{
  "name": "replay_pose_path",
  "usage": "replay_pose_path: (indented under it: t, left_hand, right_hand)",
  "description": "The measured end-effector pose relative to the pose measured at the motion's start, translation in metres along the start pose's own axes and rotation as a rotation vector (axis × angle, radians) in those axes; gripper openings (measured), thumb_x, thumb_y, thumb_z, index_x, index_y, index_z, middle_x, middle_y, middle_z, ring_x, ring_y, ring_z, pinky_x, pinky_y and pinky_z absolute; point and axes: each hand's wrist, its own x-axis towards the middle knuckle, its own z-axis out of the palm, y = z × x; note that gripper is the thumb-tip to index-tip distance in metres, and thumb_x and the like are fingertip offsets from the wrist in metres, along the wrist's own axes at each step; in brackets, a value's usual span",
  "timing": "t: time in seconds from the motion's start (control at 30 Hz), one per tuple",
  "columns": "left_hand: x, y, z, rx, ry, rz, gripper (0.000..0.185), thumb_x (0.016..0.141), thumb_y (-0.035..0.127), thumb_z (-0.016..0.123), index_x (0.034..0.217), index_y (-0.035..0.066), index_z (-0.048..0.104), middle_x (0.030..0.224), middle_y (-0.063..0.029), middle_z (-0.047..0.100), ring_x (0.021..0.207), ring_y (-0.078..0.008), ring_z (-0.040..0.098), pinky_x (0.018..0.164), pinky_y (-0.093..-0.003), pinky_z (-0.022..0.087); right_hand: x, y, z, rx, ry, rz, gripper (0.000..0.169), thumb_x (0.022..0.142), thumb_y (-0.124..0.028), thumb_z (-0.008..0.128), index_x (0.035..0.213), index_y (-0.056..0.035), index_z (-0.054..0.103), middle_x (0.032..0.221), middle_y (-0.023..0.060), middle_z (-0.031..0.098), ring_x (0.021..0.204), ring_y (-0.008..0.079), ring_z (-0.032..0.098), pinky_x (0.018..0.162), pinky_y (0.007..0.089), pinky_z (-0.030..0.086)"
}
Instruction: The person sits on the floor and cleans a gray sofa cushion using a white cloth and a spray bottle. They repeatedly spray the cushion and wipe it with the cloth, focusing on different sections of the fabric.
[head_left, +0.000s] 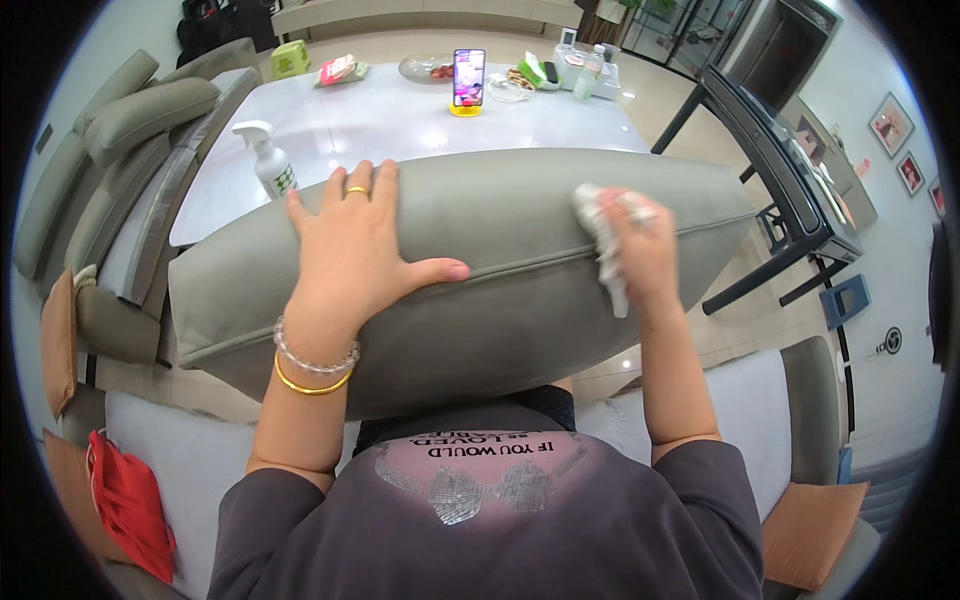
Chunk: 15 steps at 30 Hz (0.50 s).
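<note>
A large grey-green sofa cushion (495, 322) with a piped seam stands before me, between my body and the white table (360, 135). My left hand (356, 240) lies spread on its left part, fingers over the upper face and thumb near the seam; it wears a ring and two bracelets. My right hand (641, 247), slightly blurred, grips a crumpled white cloth or wipe (604, 247) against the cushion's right part, across the seam. A white spray bottle (274, 165) stands on the table just behind the cushion, left of my left hand.
A phone (469, 79) on a yellow stand, a glass bowl (420, 67), a tissue pack (532, 71) and a clear bottle (589, 73) stand on the table. A sofa (135, 187) is at left, a black-framed keyboard instrument (772, 157) at right. A red bag (127, 502) lies lower left.
</note>
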Motion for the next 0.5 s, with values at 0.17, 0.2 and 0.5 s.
replay_pose_path:
  t: [0.17,0.2,0.5]
  left_hand:
    - [0.004,0.005,0.007,0.004,-0.002,-0.03,0.11,0.053,0.074,0.062,0.13,0.0,0.038,0.129,-0.0163,0.046,0.122,-0.0323,0.039,0.097,-0.0619,0.025]
    - [0.005,0.005,0.005,0.015,-0.007,-0.034,0.11,0.052,0.074,0.062,0.13,0.0,0.038,0.129,-0.0162,0.045,0.123,-0.0323,0.039,0.097,-0.0616,0.025]
    - [-0.002,0.002,0.01,-0.016,0.141,-0.006,0.11,0.05,0.075,0.062,0.125,-0.003,0.044,0.123,-0.018,0.05,0.119,-0.0331,0.043,0.095,-0.0621,0.026]
  right_hand:
    - [0.024,-0.014,-0.001,0.416,-0.045,-0.297,0.04,0.084,-0.003,0.053,0.123,0.0049,0.046,0.099,0.0062,0.056,0.087,0.0111,0.055,0.073,0.0253,0.046]
    - [0.027,-0.004,0.006,0.263,-0.027,-0.359,0.043,0.084,-0.003,0.053,0.126,0.0048,0.043,0.102,0.0073,0.056,0.088,0.0116,0.054,0.075,0.0253,0.046]
    - [0.028,0.022,-0.017,0.91,-0.179,-0.116,0.039,0.083,0.007,0.04,0.122,0.0065,0.043,0.112,0.0159,0.057,0.097,0.0229,0.059,0.084,0.0346,0.05]
